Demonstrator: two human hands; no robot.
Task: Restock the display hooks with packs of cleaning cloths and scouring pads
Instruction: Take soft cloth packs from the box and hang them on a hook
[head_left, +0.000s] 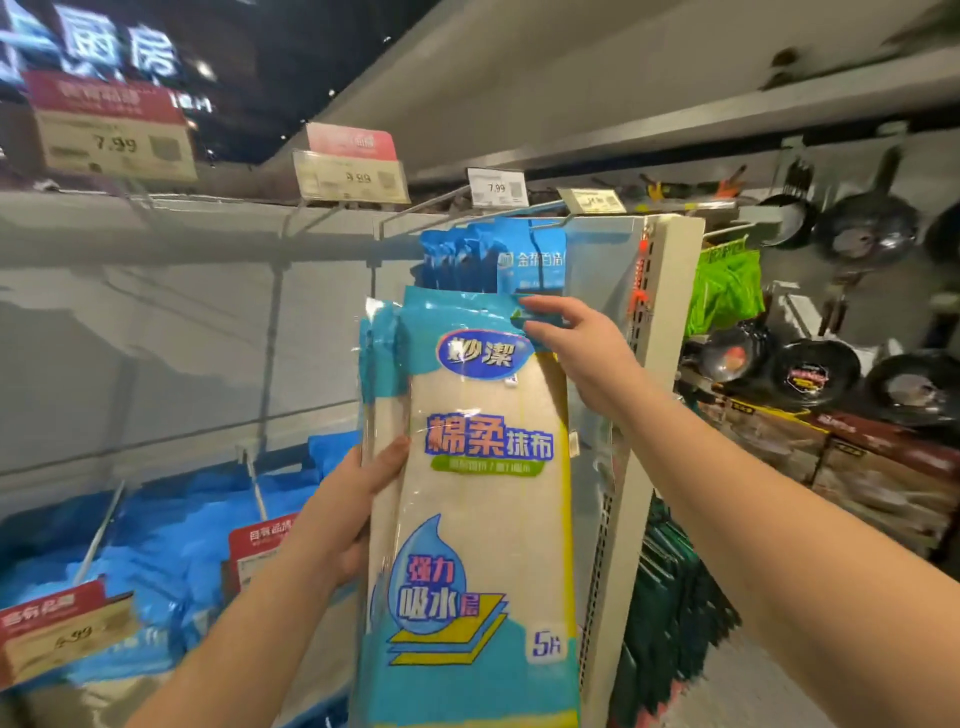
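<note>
Head view. We see a tall pack of cleaning cloths (478, 499), blue at top and bottom with pale cloth showing through its clear middle, held upright in front of the display; at least one more pack edge shows just behind it on the left. The left hand (353, 499) has its grip closed on the pack's left edge at mid-height, thumb across the front. The right hand (576, 348) pinches the pack's upper right corner between thumb and fingers. Directly behind the pack's top, blue packs (493, 254) hang on a wire display hook (441, 200) tipped by a price tag (496, 188) reading 7.99. Lower left, further blue packs (171, 535) fill the lower hooks. To the right, beyond the white shelf upright (660, 322), dark frying pans (810, 371) are displayed.
</note>
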